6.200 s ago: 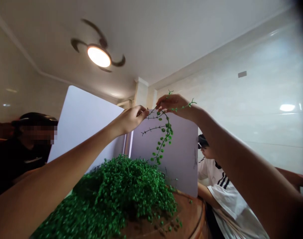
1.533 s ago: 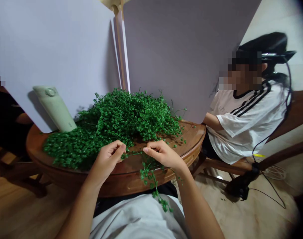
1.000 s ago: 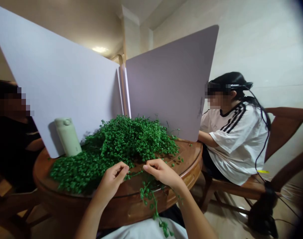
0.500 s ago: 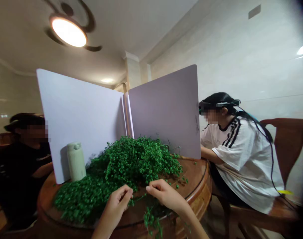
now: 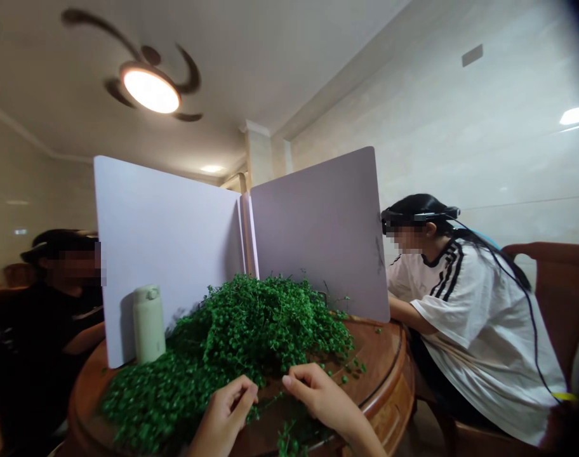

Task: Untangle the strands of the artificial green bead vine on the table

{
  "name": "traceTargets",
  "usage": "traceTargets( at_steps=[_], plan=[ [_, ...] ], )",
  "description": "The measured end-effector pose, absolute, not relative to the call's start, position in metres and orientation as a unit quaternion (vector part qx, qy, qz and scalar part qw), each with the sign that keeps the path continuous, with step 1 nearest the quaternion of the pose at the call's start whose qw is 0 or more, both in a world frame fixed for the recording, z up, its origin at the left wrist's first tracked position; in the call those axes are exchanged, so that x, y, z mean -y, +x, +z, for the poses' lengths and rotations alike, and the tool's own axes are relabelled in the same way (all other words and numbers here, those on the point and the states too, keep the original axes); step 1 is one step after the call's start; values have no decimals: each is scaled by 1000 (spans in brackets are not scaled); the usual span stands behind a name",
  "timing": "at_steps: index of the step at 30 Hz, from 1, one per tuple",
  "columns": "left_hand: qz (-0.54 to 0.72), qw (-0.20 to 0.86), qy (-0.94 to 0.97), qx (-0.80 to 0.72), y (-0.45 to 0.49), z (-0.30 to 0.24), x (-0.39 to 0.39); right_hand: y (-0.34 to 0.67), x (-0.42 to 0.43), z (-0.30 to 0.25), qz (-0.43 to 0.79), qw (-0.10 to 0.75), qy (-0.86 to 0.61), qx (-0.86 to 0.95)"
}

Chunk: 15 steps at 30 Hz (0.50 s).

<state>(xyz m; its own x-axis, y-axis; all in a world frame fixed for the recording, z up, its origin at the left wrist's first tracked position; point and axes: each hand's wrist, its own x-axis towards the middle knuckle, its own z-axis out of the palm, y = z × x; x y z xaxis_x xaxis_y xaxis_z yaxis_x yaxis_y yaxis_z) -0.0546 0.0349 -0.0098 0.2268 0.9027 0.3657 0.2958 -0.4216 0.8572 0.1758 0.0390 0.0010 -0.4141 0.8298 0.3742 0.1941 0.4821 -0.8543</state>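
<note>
My left hand [image 5: 228, 411] is closed, thumb pressed to the fingers, at the near edge of the leafy greens. A thin green sprig [image 5: 269, 402] shows at its fingertips and stretches toward my right hand [image 5: 322, 398]. That hand is also closed in a pinch; whatever is between its fingertips is too small to make out. Just beyond both hands rises a large heap of small-leaved greens [image 5: 270, 320]. A lower, flatter pile of greens [image 5: 156, 400] spreads to the left. Below my right hand, more loose sprigs [image 5: 292, 438] hang near the table's front edge.
The round wooden table [image 5: 389, 355] carries a pale green bottle [image 5: 149, 324] at left. Two white panels [image 5: 175, 235] stand upright behind the heap. One person in a white shirt [image 5: 475, 343] sits at right, another in dark clothes [image 5: 65, 317] at left.
The camera view has tilted up slightly, so everything sits lower in the picture. Both hands keep their pinched shape and nearly the same spacing above the table.
</note>
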Motion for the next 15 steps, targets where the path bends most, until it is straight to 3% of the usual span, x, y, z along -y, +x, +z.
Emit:
traceTargets(
  at_steps=[6, 9, 12, 15],
  plan=[
    [440, 325, 717, -432, -54, -10, -39, 171, -38, -2, 343, 420, -359, 759],
    [438, 322, 718, -435, -54, -9, -39, 170, -25, 11, 227, 432, -388, 782],
    [445, 313, 717, -437, -53, -6, -35, 174, 5, 55, 92, 489, -344, 796],
    [435, 314, 716, -447, -52, -4, -33, 182, 48, 128, 63, 605, -184, 772]
  ],
)
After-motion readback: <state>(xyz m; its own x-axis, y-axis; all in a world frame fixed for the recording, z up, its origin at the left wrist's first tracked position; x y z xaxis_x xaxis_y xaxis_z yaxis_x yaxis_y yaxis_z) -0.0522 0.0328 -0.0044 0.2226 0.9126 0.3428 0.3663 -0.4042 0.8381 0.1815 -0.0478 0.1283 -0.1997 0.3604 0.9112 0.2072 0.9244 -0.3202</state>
